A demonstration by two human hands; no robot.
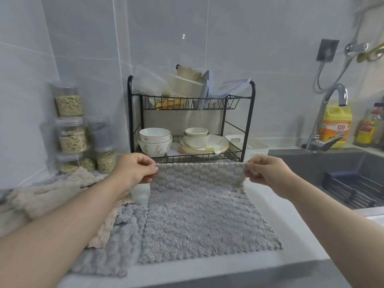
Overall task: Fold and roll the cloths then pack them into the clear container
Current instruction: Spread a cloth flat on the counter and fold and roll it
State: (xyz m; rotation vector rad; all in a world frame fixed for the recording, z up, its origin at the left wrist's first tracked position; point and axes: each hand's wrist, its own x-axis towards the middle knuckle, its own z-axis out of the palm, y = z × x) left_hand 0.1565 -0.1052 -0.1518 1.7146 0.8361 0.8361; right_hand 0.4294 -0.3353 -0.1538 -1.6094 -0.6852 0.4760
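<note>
A grey fleecy cloth [199,215] lies on the white counter, its far edge lifted off the surface. My left hand [133,170] pinches the far left corner and my right hand [268,170] pinches the far right corner, holding that edge taut above the counter. A second grey cloth [116,246] lies flat to the left, partly under the first. Beige cloths [52,194] are heaped further left, under my left forearm. No clear container for packing is plainly visible.
A black two-tier dish rack [248,121] with bowls and plates stands behind the cloth. Several clear jars [70,134] of dry food line the left wall. A white bin [257,149] sits beside the rack. A dark sink [342,175], tap and detergent bottle [334,127] are at right.
</note>
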